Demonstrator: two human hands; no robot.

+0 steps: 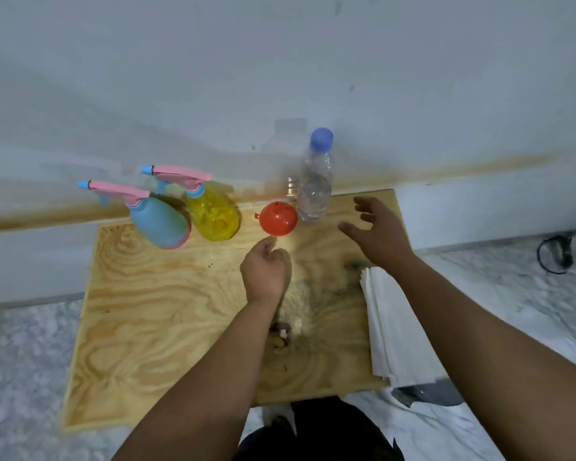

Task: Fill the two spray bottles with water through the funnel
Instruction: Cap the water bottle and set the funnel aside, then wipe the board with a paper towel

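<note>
Along the plywood board's far edge, you see 2 capped spray bottles, blue then yellow, the red funnel and the capped water bottle. Your left hand pinches the funnel's spout; your right hand hovers spread beside the water bottle.

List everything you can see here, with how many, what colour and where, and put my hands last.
spray bottles: 2, one blue and one yellow, both with pink trigger heads, back left of the board
funnel: 1, red, between yellow bottle and water bottle
water bottle: 1, clear with blue cap, upright, back of board
board: 1, light wood, on the floor
paper towels: a stack, white, right edge of board
left hand: fingers curled, at the funnel's spout
right hand: fingers spread, near the water bottle
</note>
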